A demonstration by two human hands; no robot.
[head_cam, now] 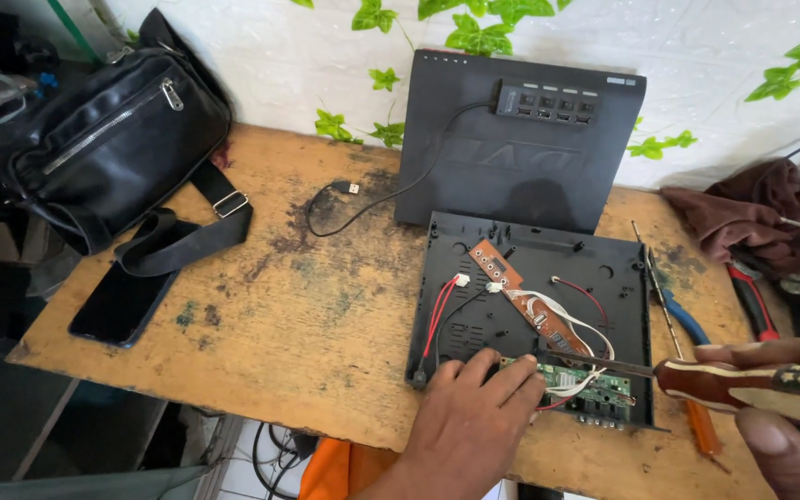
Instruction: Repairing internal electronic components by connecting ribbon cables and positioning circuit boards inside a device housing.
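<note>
The left hand point(474, 417) lies flat, fingers spread, on the green circuit board point(578, 381) inside the open black casing point(530, 315) on the tabletop point(307, 306) (front edge), while the right hand point(789, 407) grips a screwdriver point(696, 378) whose tip meets the board, apparently working a screw.

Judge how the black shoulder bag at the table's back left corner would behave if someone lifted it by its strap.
The black shoulder bag would probably sag and fold, since its leather-like body slumps and creases. Its strap lies limp in loops, so it is likely floppy. The bulging shape hints at contents, so it may feel fairly heavy for its size.
</note>
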